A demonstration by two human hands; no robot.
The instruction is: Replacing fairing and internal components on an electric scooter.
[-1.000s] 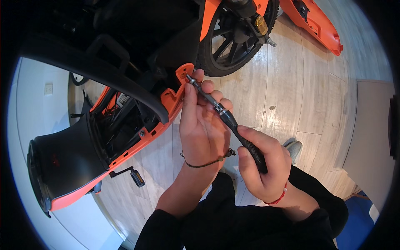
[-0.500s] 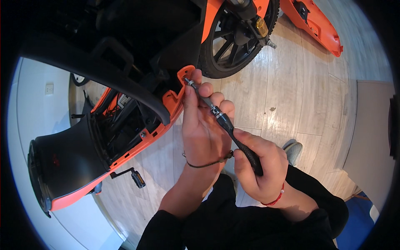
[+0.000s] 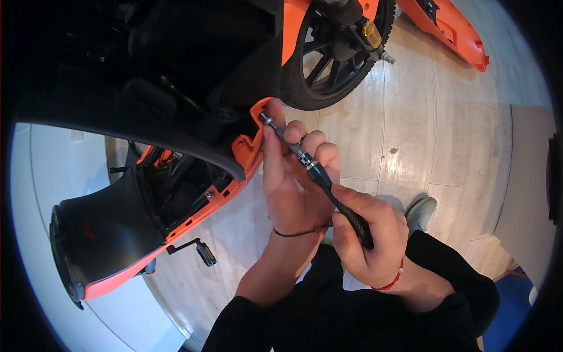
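My right hand [image 3: 375,234] is closed around the black textured handle of a socket screwdriver [image 3: 352,218], which slants up and left. Its silver socket end meets the orange body panel [image 3: 258,146] of a scooter, near the panel's upper corner. My left hand [image 3: 302,193], palm up beneath the shaft, pinches around the socket end with thumb and index finger, close against the panel. The other left fingers curl beside the shaft. Whether a bolt sits in the socket is hidden.
The scooter's black seat [image 3: 111,217] lies to the left, with a pedal [image 3: 205,253] below the frame. Beyond my hands stands a black-spoked wheel [image 3: 328,64]. A loose orange panel [image 3: 454,35] rests on the wooden floor [image 3: 410,135] at the far right. My shoe [image 3: 422,212] shows at right.
The view has shifted slightly, so the scooter's seat and both hands sit a little further right. Both hands keep their hold on the screwdriver at the panel corner.
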